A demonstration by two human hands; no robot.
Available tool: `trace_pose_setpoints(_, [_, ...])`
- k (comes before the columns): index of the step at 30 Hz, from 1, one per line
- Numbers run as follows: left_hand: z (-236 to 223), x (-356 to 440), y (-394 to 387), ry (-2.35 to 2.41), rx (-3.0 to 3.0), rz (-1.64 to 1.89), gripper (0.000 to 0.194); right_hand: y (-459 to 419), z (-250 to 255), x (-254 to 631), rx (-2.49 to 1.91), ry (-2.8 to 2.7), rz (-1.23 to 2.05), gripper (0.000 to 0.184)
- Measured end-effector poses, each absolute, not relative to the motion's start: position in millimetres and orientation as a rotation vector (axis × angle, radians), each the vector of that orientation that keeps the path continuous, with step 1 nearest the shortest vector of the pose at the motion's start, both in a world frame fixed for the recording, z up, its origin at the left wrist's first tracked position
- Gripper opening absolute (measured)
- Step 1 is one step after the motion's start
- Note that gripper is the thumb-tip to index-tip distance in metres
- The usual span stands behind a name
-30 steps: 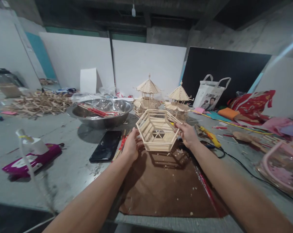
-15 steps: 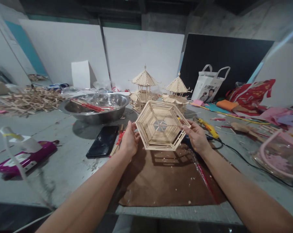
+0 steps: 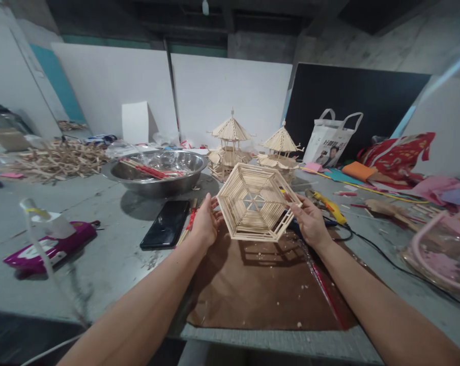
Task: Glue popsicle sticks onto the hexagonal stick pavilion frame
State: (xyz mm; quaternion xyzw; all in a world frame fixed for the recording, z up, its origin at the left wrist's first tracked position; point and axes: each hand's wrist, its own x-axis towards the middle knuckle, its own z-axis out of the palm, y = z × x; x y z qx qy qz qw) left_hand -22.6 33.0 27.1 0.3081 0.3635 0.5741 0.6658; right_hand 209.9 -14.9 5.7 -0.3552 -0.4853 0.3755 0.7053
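Both hands hold a hexagonal frame built of thin wooden sticks (image 3: 256, 202), tilted so its open inside with radial spokes faces me. My left hand (image 3: 205, 223) grips its left edge with curled fingers. My right hand (image 3: 310, 219) pinches its right edge. The frame hangs just above a brown paper sheet (image 3: 260, 284) on the grey table (image 3: 111, 254). Behind it stand two small stick pavilions, one on the left (image 3: 230, 145) and one on the right (image 3: 280, 150).
A steel bowl (image 3: 157, 173) with red-tipped sticks, a black phone (image 3: 166, 223), a purple pouch (image 3: 47, 246), a scrap-wood heap (image 3: 58, 160), a yellow glue gun (image 3: 329, 206) with black cable, a white bag (image 3: 331, 137), red cloth (image 3: 398, 157) and a pink case (image 3: 443, 254) lie around.
The frame has been lifted and tipped from nearly flat toward me, so its inside now shows. Both hands kept their grip.
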Motion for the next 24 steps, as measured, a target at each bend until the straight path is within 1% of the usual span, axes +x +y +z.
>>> trace_pose_setpoints(7, [26.3,-23.4,35.2,0.792,0.729,1.284,0.035,-13.3,3.6,213.4,-0.827,-1.115,0.811,0.03])
trace_pose_setpoints(24, [29.2,-24.1,30.5,0.764,0.787,1.294,0.028,-12.0,-0.7,215.9,-0.85,-1.27,0.731,0.033])
